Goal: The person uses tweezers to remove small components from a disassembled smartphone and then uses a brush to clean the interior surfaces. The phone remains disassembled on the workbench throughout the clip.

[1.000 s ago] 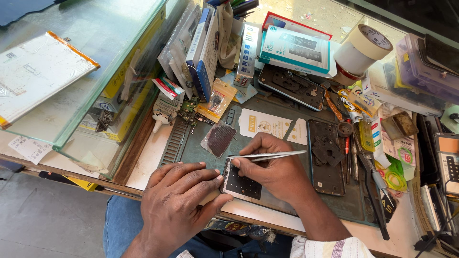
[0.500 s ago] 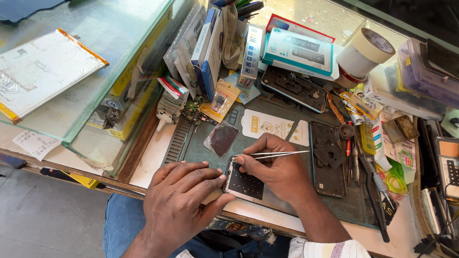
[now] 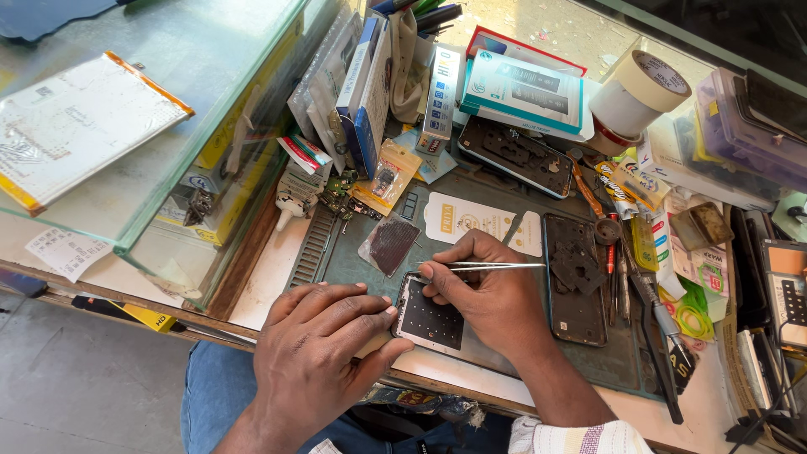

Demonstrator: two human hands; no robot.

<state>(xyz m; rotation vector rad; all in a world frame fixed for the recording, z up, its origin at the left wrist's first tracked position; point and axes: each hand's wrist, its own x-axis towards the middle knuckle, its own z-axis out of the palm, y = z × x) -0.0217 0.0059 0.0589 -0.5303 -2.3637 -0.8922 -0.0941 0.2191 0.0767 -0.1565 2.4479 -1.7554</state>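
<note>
A teal and white box [image 3: 523, 91] lies at the back of the counter [image 3: 269, 277], a roll of tape [image 3: 636, 95] just right of it, and a white oval-printed card [image 3: 471, 224] nearer. The left hand [image 3: 324, 353] lies flat, fingers pinning the left edge of a small dark phone part [image 3: 429, 322]. The right hand [image 3: 487, 290] pinches tweezers [image 3: 483, 266] above it. Tools crowd the right side.
</note>
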